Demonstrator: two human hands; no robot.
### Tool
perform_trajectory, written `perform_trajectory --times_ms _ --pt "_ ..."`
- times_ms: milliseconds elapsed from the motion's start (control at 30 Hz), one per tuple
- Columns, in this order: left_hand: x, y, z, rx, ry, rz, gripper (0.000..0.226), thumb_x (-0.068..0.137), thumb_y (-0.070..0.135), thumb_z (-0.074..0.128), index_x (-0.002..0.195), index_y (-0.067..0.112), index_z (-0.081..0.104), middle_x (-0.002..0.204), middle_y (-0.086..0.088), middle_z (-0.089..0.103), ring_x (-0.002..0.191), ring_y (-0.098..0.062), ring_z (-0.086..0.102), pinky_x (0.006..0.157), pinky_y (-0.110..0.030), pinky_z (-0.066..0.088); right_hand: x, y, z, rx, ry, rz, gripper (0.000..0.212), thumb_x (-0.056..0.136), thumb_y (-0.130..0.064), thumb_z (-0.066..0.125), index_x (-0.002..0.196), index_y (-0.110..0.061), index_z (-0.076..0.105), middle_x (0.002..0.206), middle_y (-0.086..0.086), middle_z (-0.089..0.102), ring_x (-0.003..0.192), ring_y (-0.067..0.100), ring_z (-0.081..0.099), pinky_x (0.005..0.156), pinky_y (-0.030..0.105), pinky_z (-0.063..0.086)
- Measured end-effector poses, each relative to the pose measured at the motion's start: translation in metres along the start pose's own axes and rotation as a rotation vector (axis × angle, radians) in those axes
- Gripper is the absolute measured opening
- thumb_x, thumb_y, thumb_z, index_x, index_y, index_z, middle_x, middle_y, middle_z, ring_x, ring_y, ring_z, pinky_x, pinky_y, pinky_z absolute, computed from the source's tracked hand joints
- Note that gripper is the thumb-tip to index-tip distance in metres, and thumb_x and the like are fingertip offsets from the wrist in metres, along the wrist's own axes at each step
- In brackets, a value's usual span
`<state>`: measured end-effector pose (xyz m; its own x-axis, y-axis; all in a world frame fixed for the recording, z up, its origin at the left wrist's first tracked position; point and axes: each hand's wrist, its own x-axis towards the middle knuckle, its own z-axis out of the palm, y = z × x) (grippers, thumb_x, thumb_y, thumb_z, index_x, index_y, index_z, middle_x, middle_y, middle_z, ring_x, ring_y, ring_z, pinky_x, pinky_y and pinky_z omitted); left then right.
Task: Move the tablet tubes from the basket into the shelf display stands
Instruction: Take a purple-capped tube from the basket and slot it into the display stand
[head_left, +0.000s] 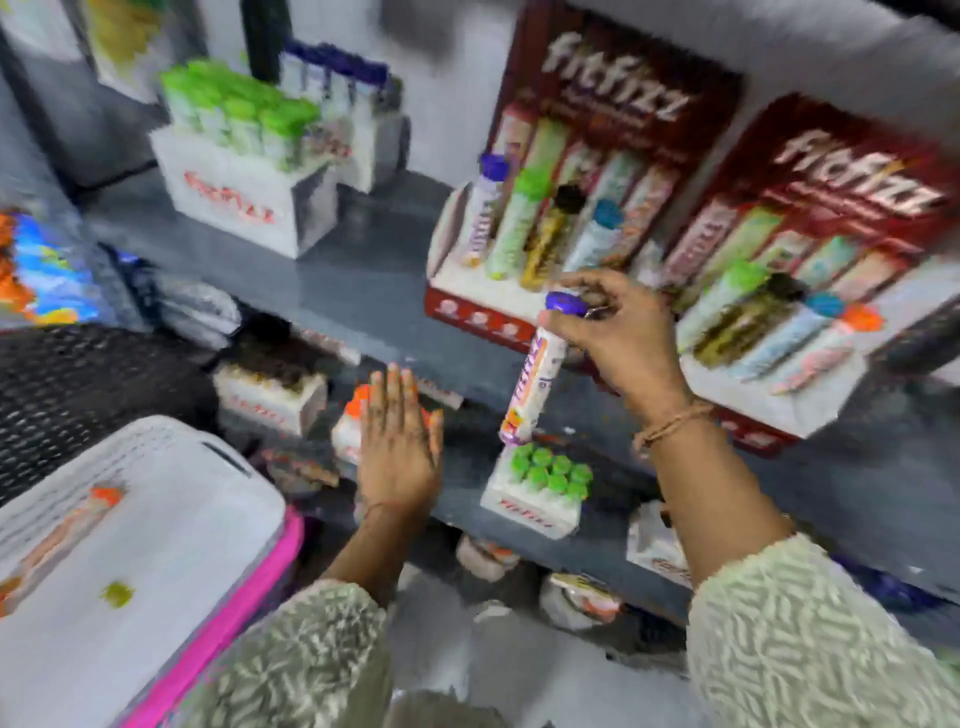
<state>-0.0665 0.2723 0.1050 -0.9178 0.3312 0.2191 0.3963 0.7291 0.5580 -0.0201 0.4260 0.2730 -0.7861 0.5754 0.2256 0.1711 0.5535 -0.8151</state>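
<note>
My right hand (618, 332) pinches the purple-capped tube (535, 382) just under its cap, thumb and fingertips closed around the top, so the tube hangs below my fingers at the centre of the frame. Its long axis is near upright, the bottom swung slightly toward lower left. The stand it looks meant for, the right-hand red display stand (753, 415), lies to the right of my grip; blur makes this hard to judge, but its leftmost slot seems empty. The tubes already there lean back, so I would tip the cap away to match. My left hand (400, 441) is flat and empty, fingers straight and together, lower down near the white basket (171, 519) at lower left.
</note>
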Motion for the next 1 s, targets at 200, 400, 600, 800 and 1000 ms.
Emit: perform_trajectory --times_ms 200,400,600,800,1000 --pt "0.018 0.090 0.030 -0.012 -0.102 0.266 0.059 0.089 0.033 0.023 0.140 0.002 0.020 0.151 -0.018 0.021 0.142 -0.031 0.013 0.117 -0.041 0.007 0.040 0.002 -0.105 -0.255 0.102 -0.095 0.035 0.065 -0.007 0.073 0.100 -0.012 0.071 0.094 0.010 0.071 0.082 0.011 0.057 0.070 0.019 0.044" --pt "0.018 0.093 0.045 0.083 -0.150 0.272 0.064 0.087 0.040 0.008 0.142 0.009 0.013 0.155 -0.009 0.012 0.144 -0.021 0.000 0.115 -0.031 -0.008 0.077 0.000 -0.141 -0.581 0.028 -0.105 0.031 0.064 -0.005 0.072 0.094 -0.014 0.073 0.099 0.005 0.072 0.090 0.015 0.061 0.074 0.015 0.041" --pt "0.018 0.097 0.048 0.078 -0.129 0.252 0.063 0.087 0.040 0.008 0.142 0.008 0.014 0.155 -0.009 0.013 0.144 -0.020 0.000 0.112 -0.029 -0.011 0.099 0.013 -0.138 -0.692 -0.057 -0.091 0.035 0.066 0.001 0.074 0.099 -0.012 0.071 0.111 0.008 0.070 0.102 0.021 0.062 0.084 0.020 0.043" --pt "0.018 0.097 0.048 0.105 -0.132 0.250 0.064 0.087 0.040 0.006 0.142 0.008 0.013 0.155 -0.009 0.011 0.143 -0.019 -0.001 0.112 -0.028 -0.012 0.105 0.017 -0.137 -0.660 -0.064 -0.113 0.036 0.066 0.000 0.076 0.099 -0.013 0.071 0.110 0.006 0.070 0.088 0.010 0.053 0.077 0.018 0.038" --pt "0.018 0.097 0.046 0.129 -0.155 0.262 0.065 0.086 0.040 0.004 0.142 0.008 0.009 0.156 -0.009 0.008 0.143 -0.019 -0.003 0.112 -0.029 -0.012 0.101 0.019 -0.136 -0.623 -0.067 -0.134 0.036 0.067 -0.001 0.076 0.100 -0.013 0.070 0.110 0.007 0.069 0.088 0.010 0.053 0.079 0.018 0.039"
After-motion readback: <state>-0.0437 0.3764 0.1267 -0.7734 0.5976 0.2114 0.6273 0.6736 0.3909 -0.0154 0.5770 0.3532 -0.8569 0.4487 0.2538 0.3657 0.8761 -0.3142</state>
